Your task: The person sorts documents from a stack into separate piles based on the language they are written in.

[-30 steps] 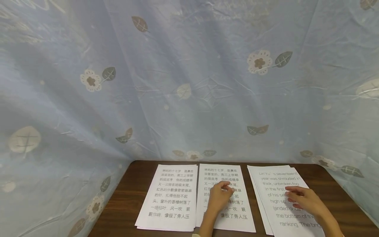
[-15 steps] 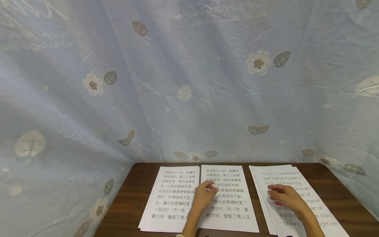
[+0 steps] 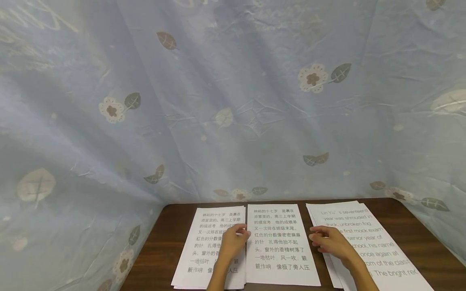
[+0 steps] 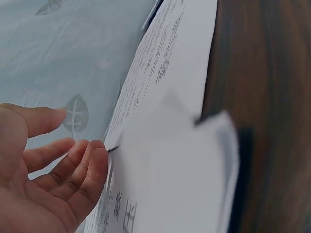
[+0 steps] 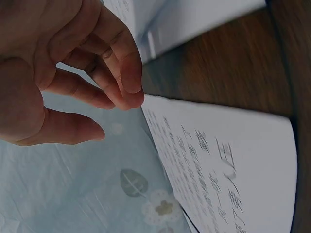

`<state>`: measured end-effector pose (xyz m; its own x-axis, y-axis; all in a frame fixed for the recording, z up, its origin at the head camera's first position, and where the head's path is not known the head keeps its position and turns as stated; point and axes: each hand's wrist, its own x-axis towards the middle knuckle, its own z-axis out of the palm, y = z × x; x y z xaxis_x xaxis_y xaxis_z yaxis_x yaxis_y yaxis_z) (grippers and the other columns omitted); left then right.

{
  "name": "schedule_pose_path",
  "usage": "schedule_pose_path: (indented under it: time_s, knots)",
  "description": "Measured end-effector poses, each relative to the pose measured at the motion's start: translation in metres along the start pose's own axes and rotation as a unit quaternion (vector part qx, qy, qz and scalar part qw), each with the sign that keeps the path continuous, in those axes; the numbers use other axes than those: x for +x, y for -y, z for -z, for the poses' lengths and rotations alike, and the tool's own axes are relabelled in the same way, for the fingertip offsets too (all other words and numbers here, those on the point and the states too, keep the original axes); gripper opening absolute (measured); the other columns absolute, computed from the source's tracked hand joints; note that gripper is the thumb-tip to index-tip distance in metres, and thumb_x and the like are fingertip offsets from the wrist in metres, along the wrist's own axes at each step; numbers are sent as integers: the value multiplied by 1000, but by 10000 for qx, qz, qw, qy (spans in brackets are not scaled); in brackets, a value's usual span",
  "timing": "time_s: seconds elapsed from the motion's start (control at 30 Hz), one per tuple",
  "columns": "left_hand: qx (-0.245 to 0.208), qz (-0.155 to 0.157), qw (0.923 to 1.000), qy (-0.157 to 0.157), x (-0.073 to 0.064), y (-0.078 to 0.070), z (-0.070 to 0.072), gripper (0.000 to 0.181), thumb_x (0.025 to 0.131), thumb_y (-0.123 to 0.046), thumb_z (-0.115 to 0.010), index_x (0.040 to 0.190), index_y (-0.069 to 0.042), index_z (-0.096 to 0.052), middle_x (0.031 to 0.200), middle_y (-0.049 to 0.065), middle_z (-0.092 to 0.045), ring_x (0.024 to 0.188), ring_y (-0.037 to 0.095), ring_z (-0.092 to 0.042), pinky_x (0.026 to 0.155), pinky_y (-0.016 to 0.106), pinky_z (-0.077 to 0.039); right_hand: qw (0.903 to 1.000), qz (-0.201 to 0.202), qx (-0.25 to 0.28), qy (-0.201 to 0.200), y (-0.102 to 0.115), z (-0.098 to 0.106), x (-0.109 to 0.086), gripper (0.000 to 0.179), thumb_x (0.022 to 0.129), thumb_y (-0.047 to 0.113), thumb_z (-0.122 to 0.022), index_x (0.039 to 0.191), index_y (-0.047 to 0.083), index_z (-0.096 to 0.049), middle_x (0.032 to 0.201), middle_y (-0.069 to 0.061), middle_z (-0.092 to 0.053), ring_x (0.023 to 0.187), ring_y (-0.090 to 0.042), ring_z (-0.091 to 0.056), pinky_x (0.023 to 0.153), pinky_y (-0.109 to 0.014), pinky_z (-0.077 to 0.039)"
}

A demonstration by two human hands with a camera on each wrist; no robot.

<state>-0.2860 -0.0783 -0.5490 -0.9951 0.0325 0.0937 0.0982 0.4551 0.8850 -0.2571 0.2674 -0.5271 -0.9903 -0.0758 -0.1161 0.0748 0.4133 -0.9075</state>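
My left hand hovers over the right edge of the left paper stack, beside the middle stack of printed paper. In the left wrist view its thumb and loosely bent fingers are apart and hold nothing. My right hand is over the left edge of the right paper stack, thumb side toward the middle stack. Its fingers are relaxed, with a gap to the thumb, and grip nothing. The left and middle sheets bear Chinese text; the right one bears English text, partly hidden by the hand.
All three stacks lie side by side on a dark wooden table. A pale blue cloth with leaf and flower prints hangs behind the table and along its left side. Narrow strips of wood show between the stacks.
Both hands have moved left: the left from the middle stack to the left stack's right edge, the right from mid-page to its stack's left edge. The papers stay in place.
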Motion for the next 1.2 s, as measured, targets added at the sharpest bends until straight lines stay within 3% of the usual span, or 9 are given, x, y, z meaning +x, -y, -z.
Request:
schedule_pose_path:
  time_s: [0.33, 0.5, 0.73, 0.93, 1.03, 1.2]
  knots:
    - [9, 70, 9998, 160, 1, 5, 6, 45, 100, -24, -73, 138, -1, -69, 112, 10, -75, 81, 13, -73, 64, 24, -62, 9998, -123, 40, -121, 5, -14, 1, 49, 102, 16, -69, 142, -11, -59, 120, -17, -72, 103, -25, -74, 84, -40, -67]
    - [295, 131, 9990, 295, 2, 5, 4, 45, 101, -27, -72, 137, 0, -70, 110, 8, -75, 81, 11, -71, 66, 25, -62, 9994, -232, -139, -198, 1, -16, 3, 49, 102, 17, -69, 141, -10, -60, 117, -16, -73, 98, -20, -72, 82, -37, -67]
    - [681, 84, 9972, 284, 2, 7, 1, 43, 99, -27, -73, 132, 1, -72, 96, 2, -75, 75, 10, -67, 63, 26, -59, 9981, -288, -480, -247, -8, -22, 8, 49, 100, 17, -71, 138, -13, -62, 108, -13, -74, 91, -19, -71, 78, -37, -67]
    - [777, -6, 9963, 357, 6, 8, 1, 41, 98, -25, -74, 129, 3, -74, 83, 0, -69, 70, 12, -61, 57, 21, -48, 9947, -117, -959, -349, -7, -27, 10, 46, 99, 17, -71, 133, -13, -65, 104, -11, -76, 85, -18, -72, 72, -37, -66]
    - [798, -25, 9963, 322, 8, 9, -1, 35, 98, -25, -75, 121, 1, -77, 74, -2, -62, 65, 11, -55, 53, 20, -41, 9921, -32, -1187, -404, -6, -29, 11, 43, 99, 18, -71, 130, -12, -68, 102, -10, -77, 81, -18, -71, 67, -34, -63]
    - [844, -116, 9958, 328, 10, 9, -4, 19, 99, -24, -73, 90, -8, -76, 62, -6, -52, 56, 7, -44, 48, 18, -32, 9910, -23, -1264, -451, -4, -30, 9, 41, 98, 18, -71, 129, -9, -71, 99, -6, -76, 78, -16, -67, 64, -30, -58]
